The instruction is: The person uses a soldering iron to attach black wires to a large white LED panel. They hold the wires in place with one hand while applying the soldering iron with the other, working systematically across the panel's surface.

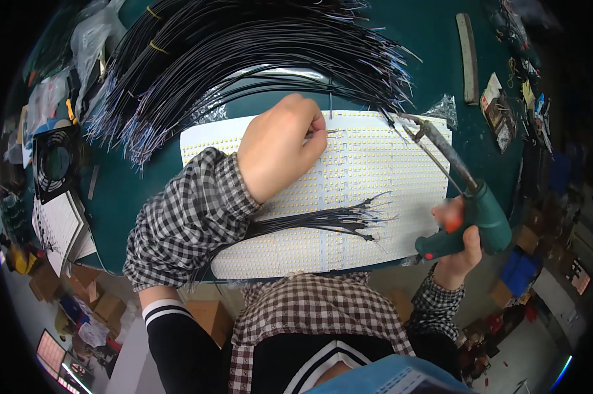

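A white LED panel [418, 190], dotted with rows of small yellow chips, lies in front of me on the table. Over its upper middle, my left hand [283, 141] is closed in a pinch; a thin wire [332, 131] pokes out beyond the fingertips, its rest hidden by the hand. To the right, my right hand [468, 249] grips a green soldering gun [490, 220] by its handle. The gun's metal barrel points up and left, with its tip over the panel's upper right part. A small bundle of black wires [309, 222] lies across the panel's lower half.
A large bundle of black wires [244, 59] with stripped ends spreads across the far side of the green table [434, 39]. A black fan [54, 161] and white papers [60, 226] sit at the left. A grey bar [467, 59] lies far right.
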### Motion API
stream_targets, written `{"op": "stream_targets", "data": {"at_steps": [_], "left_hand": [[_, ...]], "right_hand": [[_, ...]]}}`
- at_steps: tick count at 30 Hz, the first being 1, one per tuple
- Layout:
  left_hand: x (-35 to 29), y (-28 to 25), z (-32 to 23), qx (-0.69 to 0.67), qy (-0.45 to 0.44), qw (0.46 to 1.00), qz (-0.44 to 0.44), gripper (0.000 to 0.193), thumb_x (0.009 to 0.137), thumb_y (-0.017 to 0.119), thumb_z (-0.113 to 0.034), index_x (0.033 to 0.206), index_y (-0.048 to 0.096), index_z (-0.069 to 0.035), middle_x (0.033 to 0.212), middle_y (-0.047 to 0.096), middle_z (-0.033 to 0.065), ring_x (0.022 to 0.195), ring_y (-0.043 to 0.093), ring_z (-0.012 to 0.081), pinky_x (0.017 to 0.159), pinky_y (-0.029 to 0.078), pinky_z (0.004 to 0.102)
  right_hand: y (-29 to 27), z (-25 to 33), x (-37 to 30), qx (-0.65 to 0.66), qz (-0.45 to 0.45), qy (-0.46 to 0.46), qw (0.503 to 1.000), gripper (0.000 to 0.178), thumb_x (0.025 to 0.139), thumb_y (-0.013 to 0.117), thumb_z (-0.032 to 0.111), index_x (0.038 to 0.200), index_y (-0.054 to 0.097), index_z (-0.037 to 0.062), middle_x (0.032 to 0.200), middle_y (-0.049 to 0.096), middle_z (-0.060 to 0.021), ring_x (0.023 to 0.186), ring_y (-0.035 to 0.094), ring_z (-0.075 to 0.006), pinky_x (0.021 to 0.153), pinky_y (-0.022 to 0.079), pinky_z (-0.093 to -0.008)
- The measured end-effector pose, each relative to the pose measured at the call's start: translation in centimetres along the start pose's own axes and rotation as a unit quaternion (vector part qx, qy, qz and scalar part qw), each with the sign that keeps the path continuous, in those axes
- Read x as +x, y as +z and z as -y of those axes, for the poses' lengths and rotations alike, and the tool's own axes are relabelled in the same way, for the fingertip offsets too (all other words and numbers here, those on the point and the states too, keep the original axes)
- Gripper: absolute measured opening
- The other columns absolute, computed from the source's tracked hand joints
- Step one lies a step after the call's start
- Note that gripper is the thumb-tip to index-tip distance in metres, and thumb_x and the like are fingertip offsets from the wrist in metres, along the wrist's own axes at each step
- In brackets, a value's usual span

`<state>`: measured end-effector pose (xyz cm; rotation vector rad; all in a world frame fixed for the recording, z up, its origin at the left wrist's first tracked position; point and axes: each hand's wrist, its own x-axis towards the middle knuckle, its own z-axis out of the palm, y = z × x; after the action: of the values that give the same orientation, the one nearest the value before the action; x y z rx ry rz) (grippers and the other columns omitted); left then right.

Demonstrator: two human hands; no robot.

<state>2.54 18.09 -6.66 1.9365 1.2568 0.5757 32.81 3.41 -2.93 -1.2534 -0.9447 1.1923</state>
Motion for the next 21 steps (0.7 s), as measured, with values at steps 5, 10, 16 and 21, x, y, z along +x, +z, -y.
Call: {"op": "stream_targets", "data": {"at_steps": [5, 10, 16, 21], "left_hand": [[0.0, 0.6, 0.9, -0.043, 0.005, 0.999, 0.001, 0.009, 0.086, 0.073, -0.006, 0.090, 0.066, -0.001, 0.087, 0.061, 0.0071, 0.067, 0.056, 0.0170, 0.060, 0.047, 0.0293], [-0.4, 0.7, 0.4, -0.046, -0.005, 0.999, -0.001, 0.009, 0.085, 0.074, -0.003, 0.090, 0.066, -0.002, 0.086, 0.059, 0.0044, 0.063, 0.048, 0.0114, 0.056, 0.042, 0.0261], [-0.5, 0.7, 0.1, -0.085, 0.009, 0.996, -0.023, 0.011, 0.083, 0.074, 0.000, 0.087, 0.063, -0.002, 0.085, 0.058, 0.0034, 0.062, 0.046, 0.0101, 0.054, 0.039, 0.0247], [-0.3, 1.1, 0.7, -0.077, 0.028, 0.996, -0.032, 0.012, 0.082, 0.073, 0.001, 0.086, 0.063, -0.002, 0.084, 0.058, 0.0034, 0.063, 0.046, 0.0092, 0.053, 0.038, 0.0244]], "right_hand": [[0.3, -0.2, -0.8, -0.049, -0.020, 0.030, 0.998, 0.064, 0.094, 0.068, 0.041, 0.132, 0.057, -0.0086, 0.098, 0.064, -0.0127, 0.091, 0.062, -0.0246, 0.088, 0.053, -0.0457], [1.4, -0.5, -1.2, -0.073, -0.023, 0.035, 0.996, 0.066, 0.092, 0.070, 0.040, 0.133, 0.057, -0.0101, 0.099, 0.066, -0.0154, 0.088, 0.066, -0.0272, 0.082, 0.057, -0.0446], [1.6, -0.5, -1.7, -0.063, 0.007, 0.075, 0.995, 0.065, 0.090, 0.073, 0.034, 0.133, 0.056, -0.0117, 0.104, 0.067, -0.0185, 0.091, 0.069, -0.0303, 0.083, 0.059, -0.0429], [2.2, -0.5, -2.1, -0.051, 0.009, 0.096, 0.994, 0.063, 0.092, 0.072, 0.031, 0.134, 0.054, -0.0125, 0.106, 0.067, -0.0189, 0.092, 0.069, -0.0314, 0.083, 0.059, -0.0438]]}}
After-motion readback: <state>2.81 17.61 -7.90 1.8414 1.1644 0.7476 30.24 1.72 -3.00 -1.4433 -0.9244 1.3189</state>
